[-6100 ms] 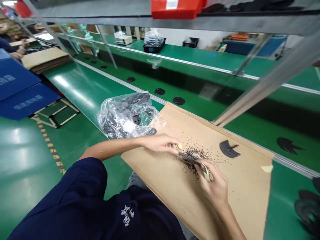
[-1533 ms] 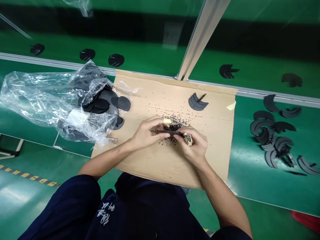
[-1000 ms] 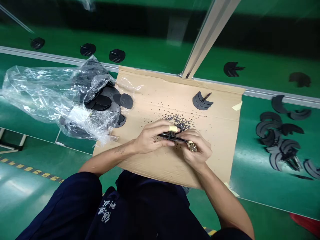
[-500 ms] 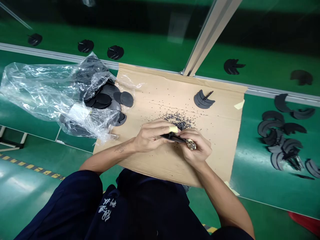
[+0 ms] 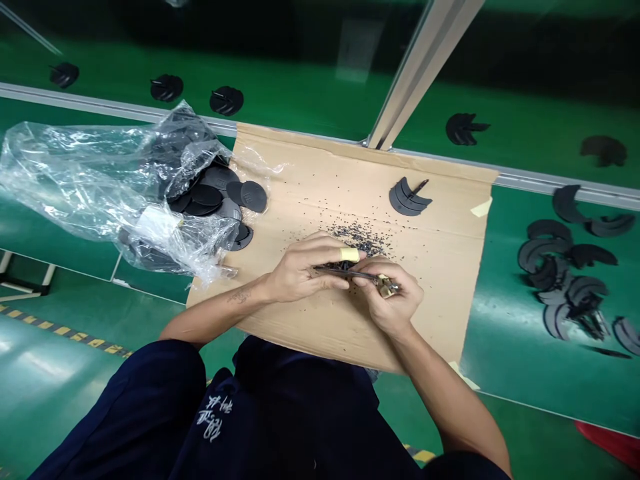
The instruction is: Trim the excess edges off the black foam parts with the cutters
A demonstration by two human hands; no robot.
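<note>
My left hand [image 5: 300,273], with a yellow wrap on one finger, is closed on a thin black plastic piece [image 5: 330,269] held nearly edge-on. My right hand [image 5: 397,303] is closed round a small tool with a shiny, brassy metal end [image 5: 387,286]; its working end is hidden at the piece. Both hands meet above the cardboard sheet [image 5: 310,327]. Just beyond them lies a scatter of tiny black scraps [image 5: 367,243]. Farther off, a grey curved, ribbed part [image 5: 407,199] rests on the cardboard.
A clear plastic bag [image 5: 90,180] spills black discs [image 5: 254,197] onto the left of the cardboard. Several curved black parts [image 5: 545,257] lie on the green tabletop [image 5: 510,353] at right. A metal post [image 5: 400,73] and glossy panel stand behind, showing reflections.
The black piece has tilted to a more edge-on angle in my hands. My right thumb has shifted, and the brassy tool end has turned slightly to the right.
</note>
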